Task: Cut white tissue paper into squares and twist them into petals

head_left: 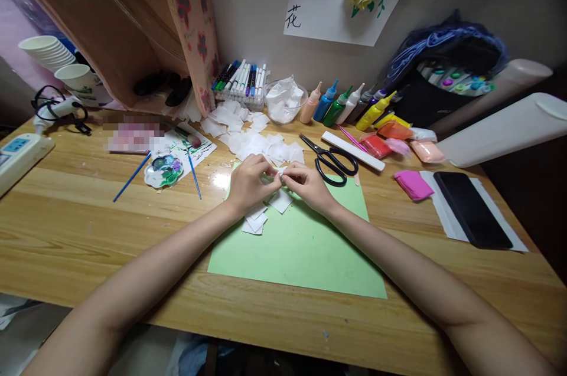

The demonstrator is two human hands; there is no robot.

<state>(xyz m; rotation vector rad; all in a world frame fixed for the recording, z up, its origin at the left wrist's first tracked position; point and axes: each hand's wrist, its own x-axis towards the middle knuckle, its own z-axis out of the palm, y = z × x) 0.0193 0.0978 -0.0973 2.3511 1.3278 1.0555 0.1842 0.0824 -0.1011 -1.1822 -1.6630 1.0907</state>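
Observation:
My left hand [251, 182] and my right hand [309, 186] meet above the green sheet [305, 246], fingertips pinched together on a small piece of white tissue paper [280, 172]. Most of that piece is hidden by my fingers. Under my hands, white paper squares [255, 221] lie on the green sheet, several of them overlapping. A loose pile of white tissue pieces [257, 143] spreads just behind my hands. Black-handled scissors [330, 159] rest close to my right hand, partly over the sheet's far right corner.
Paint bottles [336, 105], a marker box [241, 84] and a plastic bowl of white tissue [286, 101] line the back. At left are a paint palette [163, 171] and brushes [194, 175]. A phone [472, 209] and pink packet [413, 185] lie right.

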